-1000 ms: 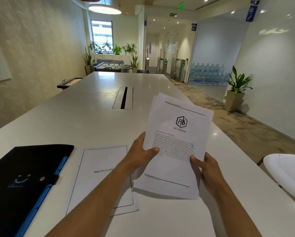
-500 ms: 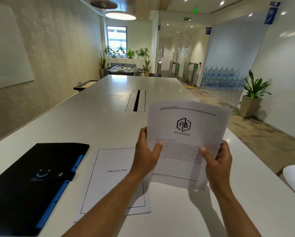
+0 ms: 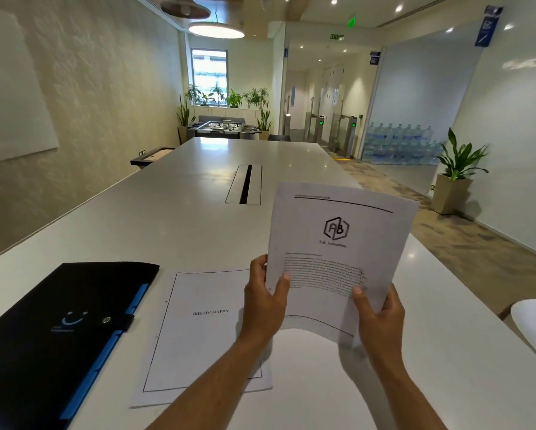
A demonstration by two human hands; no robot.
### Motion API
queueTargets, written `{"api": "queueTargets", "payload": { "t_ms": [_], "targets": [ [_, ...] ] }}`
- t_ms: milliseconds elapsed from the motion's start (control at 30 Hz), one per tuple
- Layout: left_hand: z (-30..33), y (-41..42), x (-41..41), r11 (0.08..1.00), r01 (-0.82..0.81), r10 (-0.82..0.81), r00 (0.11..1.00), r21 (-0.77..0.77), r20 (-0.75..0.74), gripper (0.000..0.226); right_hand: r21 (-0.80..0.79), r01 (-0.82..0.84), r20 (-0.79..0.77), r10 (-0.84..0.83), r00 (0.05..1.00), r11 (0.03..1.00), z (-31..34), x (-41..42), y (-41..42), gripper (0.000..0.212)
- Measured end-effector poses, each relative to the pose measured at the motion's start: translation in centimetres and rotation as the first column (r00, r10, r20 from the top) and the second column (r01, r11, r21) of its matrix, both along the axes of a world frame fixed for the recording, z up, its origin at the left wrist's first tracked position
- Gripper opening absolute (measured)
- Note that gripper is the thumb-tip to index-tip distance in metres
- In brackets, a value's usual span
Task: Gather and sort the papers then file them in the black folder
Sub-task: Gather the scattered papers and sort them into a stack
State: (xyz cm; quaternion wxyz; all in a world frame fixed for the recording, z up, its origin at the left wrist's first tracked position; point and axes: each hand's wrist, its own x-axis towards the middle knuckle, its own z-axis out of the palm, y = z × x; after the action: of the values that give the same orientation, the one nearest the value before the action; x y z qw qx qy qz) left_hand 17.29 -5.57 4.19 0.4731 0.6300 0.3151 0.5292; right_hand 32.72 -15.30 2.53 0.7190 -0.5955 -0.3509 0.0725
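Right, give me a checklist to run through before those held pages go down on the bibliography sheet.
1. Both hands hold the pages: ok. The left hand and the right hand each have a grip on the lower edge of the held papers.
2. Pages squared into one stack: cannot tell; only the top logo page shows.
3. Bibliography sheet flat on the table: ok.
4. Landing spot clear: not ok; the left forearm crosses that sheet.
5. Black folder open for filing: not ok; its snap tab looks fastened.
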Motion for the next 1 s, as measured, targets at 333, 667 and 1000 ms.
{"api": "queueTargets", "payload": {
  "t_ms": [333,667,1000],
  "targets": [
    [-2.7,5.1,-9.7,0.784,-0.609,0.496,0.497,0.122,-0.712,0.048,-0.151,-0.069,-0.192,0.039,0.981,0.986,0.1,0.6,0.3,0.024],
    [-3.2,5.0,-12.1,0.854,-0.510,0.260,0.245,0.104,-0.934,0.089,-0.501,-0.268,-0.305,0.122,0.945,0.823,-2.4,-2.4,2.7,0.028],
    [-1.9,7.1,-12.3,0.843,-0.525,0.124,0.402,-0.117,-0.907,0.111,-0.659,-0.211,-0.067,0.224,0.972,0.721,-2.9,-3.9,3.2,0.026]
  ]
}}
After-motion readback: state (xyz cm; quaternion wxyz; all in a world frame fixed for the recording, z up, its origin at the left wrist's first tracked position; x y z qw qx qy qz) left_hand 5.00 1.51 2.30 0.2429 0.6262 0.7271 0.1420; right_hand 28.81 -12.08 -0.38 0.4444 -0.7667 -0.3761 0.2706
